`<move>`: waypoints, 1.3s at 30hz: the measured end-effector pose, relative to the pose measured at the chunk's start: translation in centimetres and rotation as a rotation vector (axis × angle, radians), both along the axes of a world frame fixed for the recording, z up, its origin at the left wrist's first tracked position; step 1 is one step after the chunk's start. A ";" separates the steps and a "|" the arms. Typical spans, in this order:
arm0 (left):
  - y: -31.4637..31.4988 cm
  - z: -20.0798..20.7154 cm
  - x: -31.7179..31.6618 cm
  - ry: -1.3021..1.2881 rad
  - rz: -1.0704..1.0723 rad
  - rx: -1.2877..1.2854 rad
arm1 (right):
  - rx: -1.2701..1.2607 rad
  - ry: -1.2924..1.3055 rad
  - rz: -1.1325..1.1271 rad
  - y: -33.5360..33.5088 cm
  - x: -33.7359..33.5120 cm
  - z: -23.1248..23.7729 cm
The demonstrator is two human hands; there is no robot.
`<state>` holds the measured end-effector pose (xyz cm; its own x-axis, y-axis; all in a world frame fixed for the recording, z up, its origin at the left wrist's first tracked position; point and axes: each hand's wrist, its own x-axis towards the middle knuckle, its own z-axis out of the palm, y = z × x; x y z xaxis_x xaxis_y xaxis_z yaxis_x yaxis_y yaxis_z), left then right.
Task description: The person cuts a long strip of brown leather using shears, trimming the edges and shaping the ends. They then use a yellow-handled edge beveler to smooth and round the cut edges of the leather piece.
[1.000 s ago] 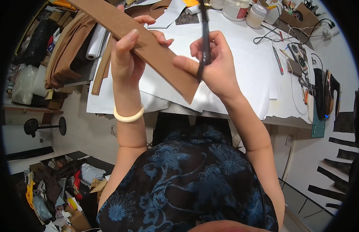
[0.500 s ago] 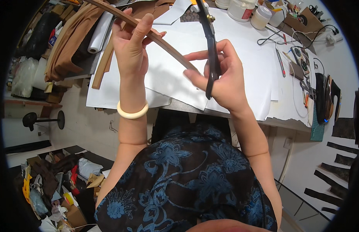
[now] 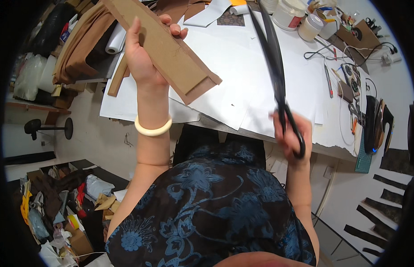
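Observation:
My left hand (image 3: pixel 143 62) grips a long, flat tan strip (image 3: pixel 173 55) with brown edging, its broad face turned up. The strip slants from the upper left toward the table's middle, and a small brown flap shows at its near end. My right hand (image 3: pixel 300 133) is closed on the handles of large black scissors (image 3: pixel 274 66), slightly blurred. Their blades point up and away from me, a little apart and clear of the strip. Both hands are over white paper (image 3: pixel 216 46) on the table, where two tiny dark scraps lie.
Brown fabric (image 3: pixel 84 49) and a white roll (image 3: pixel 115 42) are at the left, near another tan strip (image 3: pixel 119 78). Jars (image 3: pixel 289 15) stand at the far right. Cables, small tools and an iron (image 3: pixel 380 118) occupy the right side. A scrap pile (image 3: pixel 69 209) sits at lower left.
The strip has turned from edge-on to showing its broad face. My right hand has let go of its near end and moved right and toward me, with the scissors swinging away.

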<state>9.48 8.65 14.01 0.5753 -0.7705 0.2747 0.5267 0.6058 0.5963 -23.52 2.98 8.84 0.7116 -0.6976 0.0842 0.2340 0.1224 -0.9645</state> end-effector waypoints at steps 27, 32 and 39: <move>-0.7 0.1 2.3 -0.174 0.059 -0.116 | 0.275 -0.046 0.199 2.8 -3.2 -2.4; -0.7 0.1 2.3 -0.180 0.065 -0.108 | 0.274 -0.033 0.205 2.8 -3.2 -2.3; -0.8 0.0 2.5 -0.224 0.062 -0.134 | 0.271 -0.030 0.197 2.8 -3.3 -2.1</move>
<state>11.97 7.81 14.00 0.5336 -0.6838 0.4977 0.3496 0.7142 0.6064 -26.84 5.79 6.77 0.8348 -0.5471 -0.0622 0.2087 0.4189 -0.8837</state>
